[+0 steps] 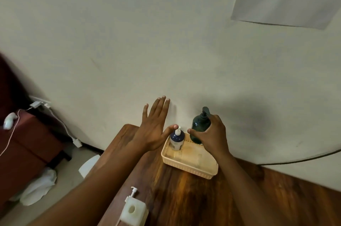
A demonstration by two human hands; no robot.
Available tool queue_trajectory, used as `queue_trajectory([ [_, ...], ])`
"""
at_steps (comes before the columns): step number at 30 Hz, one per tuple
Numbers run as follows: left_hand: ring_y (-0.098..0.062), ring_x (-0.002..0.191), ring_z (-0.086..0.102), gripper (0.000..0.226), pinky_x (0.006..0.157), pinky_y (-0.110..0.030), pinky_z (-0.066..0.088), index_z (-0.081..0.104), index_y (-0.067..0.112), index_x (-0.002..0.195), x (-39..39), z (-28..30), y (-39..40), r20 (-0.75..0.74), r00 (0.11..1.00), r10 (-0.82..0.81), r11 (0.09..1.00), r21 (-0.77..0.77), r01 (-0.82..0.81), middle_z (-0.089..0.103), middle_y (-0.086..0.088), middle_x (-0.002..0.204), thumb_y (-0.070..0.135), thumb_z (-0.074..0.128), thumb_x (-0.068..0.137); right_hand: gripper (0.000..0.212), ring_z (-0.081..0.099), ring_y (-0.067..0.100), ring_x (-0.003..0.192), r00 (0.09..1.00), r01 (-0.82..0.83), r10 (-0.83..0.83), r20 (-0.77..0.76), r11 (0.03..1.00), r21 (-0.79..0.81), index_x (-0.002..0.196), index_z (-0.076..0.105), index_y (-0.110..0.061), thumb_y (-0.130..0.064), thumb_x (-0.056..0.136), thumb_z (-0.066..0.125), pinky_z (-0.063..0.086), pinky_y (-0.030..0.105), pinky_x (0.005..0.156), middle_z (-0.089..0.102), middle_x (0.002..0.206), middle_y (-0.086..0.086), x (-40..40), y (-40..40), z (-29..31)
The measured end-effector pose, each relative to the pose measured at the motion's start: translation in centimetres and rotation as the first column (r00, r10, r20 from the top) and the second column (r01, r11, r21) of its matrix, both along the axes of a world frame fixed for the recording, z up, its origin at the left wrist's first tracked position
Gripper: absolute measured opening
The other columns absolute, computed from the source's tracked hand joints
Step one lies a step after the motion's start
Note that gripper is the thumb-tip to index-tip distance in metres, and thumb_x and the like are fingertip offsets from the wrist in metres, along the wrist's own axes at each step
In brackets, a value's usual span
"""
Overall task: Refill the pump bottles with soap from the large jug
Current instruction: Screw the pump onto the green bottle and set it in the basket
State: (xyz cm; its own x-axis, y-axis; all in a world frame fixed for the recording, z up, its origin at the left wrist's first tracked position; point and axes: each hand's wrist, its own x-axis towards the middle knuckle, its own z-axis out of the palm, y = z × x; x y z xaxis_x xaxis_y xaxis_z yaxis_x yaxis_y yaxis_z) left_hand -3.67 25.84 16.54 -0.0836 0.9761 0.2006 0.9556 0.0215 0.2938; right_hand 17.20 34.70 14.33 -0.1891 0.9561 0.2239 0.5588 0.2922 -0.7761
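A dark green pump bottle stands upright at the far right corner of a cream plastic basket, and my right hand is wrapped around its body. Beside it in the basket stands a small dark blue bottle with a white pump. My left hand hovers flat with fingers spread just left of the blue bottle, thumb near its pump, holding nothing. A white jug with a pump sits at the table's near left edge.
The basket rests on a wooden table pushed against a white wall. Left of the table are a dark red cabinet, white cables and crumpled white cloth on the floor. A black cable runs along the wall at right.
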Motion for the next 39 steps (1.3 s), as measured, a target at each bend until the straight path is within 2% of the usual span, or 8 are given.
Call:
queue_trajectory([
  [6,-0.014,0.158,-0.023,0.088,0.128,-0.056,-0.007,-0.017,0.025,0.163,-1.7,-4.6,1.6,-0.017,1.0,0.005,0.997,-0.078,-0.006,-0.024,0.003,0.172,0.071,0.019,0.097,0.082,0.058,0.022,0.113,0.998,0.05,-0.05,0.046,0.999,-0.006,0.128,0.055,-0.019,-0.036,0.058,0.095,0.051,0.032,0.095,0.061,0.123,0.0,-1.5,2.2,-6.2],
  [8,-0.014,0.158,-0.023,0.088,0.128,-0.056,-0.006,-0.017,0.025,0.164,-2.0,-6.1,2.0,-0.018,1.0,0.01,0.996,-0.083,-0.011,-0.023,0.003,0.172,0.072,0.017,0.097,0.084,0.057,0.022,0.116,0.997,0.057,-0.057,0.055,0.998,0.002,0.131,0.054,-0.019,-0.033,0.059,0.095,0.049,0.031,0.096,0.061,0.126,0.001,-1.9,2.5,-8.1],
  [12,-0.013,0.159,-0.019,0.089,0.129,-0.055,-0.005,-0.011,0.026,0.165,-2.6,-8.7,2.5,0.036,0.999,0.007,0.998,-0.062,-0.005,-0.018,0.004,0.173,0.074,0.016,0.095,0.085,0.054,0.021,0.12,0.996,0.076,-0.074,0.054,0.997,-0.024,0.134,0.053,-0.017,-0.025,0.06,0.095,0.042,0.024,0.094,0.06,0.129,0.002,-2.9,3.2,-11.9],
  [19,-0.012,0.16,-0.016,0.088,0.13,-0.052,-0.004,-0.009,0.026,0.165,-3.5,-11.6,2.4,0.091,0.996,0.01,0.998,-0.058,-0.005,-0.014,0.005,0.174,0.073,0.018,0.095,0.08,0.052,0.022,0.111,0.986,0.135,-0.139,0.089,0.989,0.056,0.122,0.054,-0.021,-0.019,0.055,0.097,0.052,0.029,0.087,0.049,0.12,0.0,-3.8,3.7,-16.6],
  [23,-0.014,0.161,-0.012,0.089,0.129,-0.054,-0.001,-0.004,0.026,0.166,-4.1,-12.7,2.0,0.122,0.992,0.036,0.997,-0.077,-0.027,-0.01,0.003,0.175,0.074,0.016,0.094,0.079,0.053,0.024,0.111,0.982,0.152,-0.157,0.103,0.987,0.057,0.121,0.054,-0.019,-0.02,0.055,0.097,0.054,0.034,0.091,0.048,0.12,0.0,-4.2,4.2,-18.0],
  [28,-0.013,0.161,-0.011,0.088,0.129,-0.055,-0.002,-0.001,0.025,0.166,-4.6,-15.1,1.4,0.146,0.988,0.059,0.995,-0.094,-0.045,-0.005,0.002,0.175,0.074,0.018,0.096,0.084,0.052,0.025,0.119,0.985,0.139,-0.136,0.109,0.99,-0.02,0.128,0.055,-0.017,-0.016,0.055,0.097,0.05,0.04,0.101,0.051,0.128,0.001,-4.3,4.7,-19.8],
  [34,-0.015,0.162,-0.003,0.092,0.13,-0.053,0.0,0.005,0.024,0.167,-5.1,-15.8,0.5,0.165,0.982,0.088,0.994,-0.08,-0.076,0.002,0.001,0.175,0.08,0.012,0.094,0.087,0.05,0.023,0.121,0.985,0.124,-0.118,0.123,0.992,-0.04,0.13,0.054,-0.019,-0.012,0.055,0.096,0.047,0.038,0.103,0.052,0.13,0.0,-4.8,5.1,-20.1],
  [39,-0.018,0.162,-0.002,0.093,0.13,-0.053,0.0,0.007,0.02,0.166,-4.9,-15.5,-1.1,0.155,0.98,0.122,0.988,-0.115,-0.105,0.002,-0.001,0.175,0.077,0.016,0.094,0.084,0.046,0.026,0.126,0.984,0.109,-0.1,0.145,0.993,-0.055,0.132,0.053,-0.018,-0.01,0.059,0.094,0.044,0.038,0.107,0.046,0.135,0.005,-4.8,4.9,-19.7],
])
